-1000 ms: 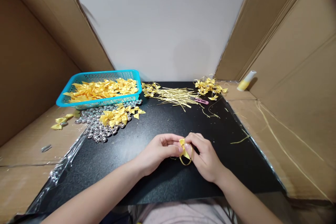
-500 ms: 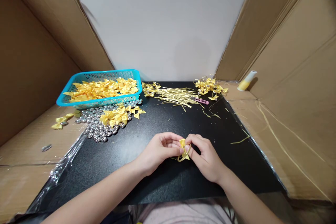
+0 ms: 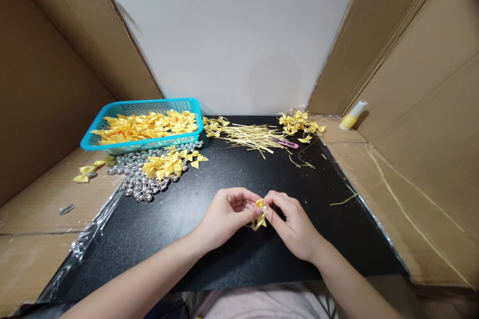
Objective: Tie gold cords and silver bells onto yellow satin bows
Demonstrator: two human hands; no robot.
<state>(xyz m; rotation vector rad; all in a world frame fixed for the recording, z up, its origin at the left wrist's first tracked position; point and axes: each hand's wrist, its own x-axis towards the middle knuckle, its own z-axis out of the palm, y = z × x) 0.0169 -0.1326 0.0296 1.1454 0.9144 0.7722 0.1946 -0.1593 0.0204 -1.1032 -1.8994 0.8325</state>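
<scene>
Bottom centre of the frame, above the black bench [image 3: 209, 269], the left hand [image 3: 232, 215] pinches a yellow bow [image 3: 259, 203]; the right hand [image 3: 294, 224] pinches its right side, beside the looped cord [image 3: 256, 228]. A firm hold at the bow's middle — with the cord drawn evenly — should keep its wings uncrushed. No brand, label or writing is readable.

My black table [image 3: 224, 174], lower centre: beads [image 3: 140, 189], left; strips [image 3: 254, 137], centre; clip [image 3: 288, 144], bow pile [image 3: 297, 123], right of centre.
</scene>
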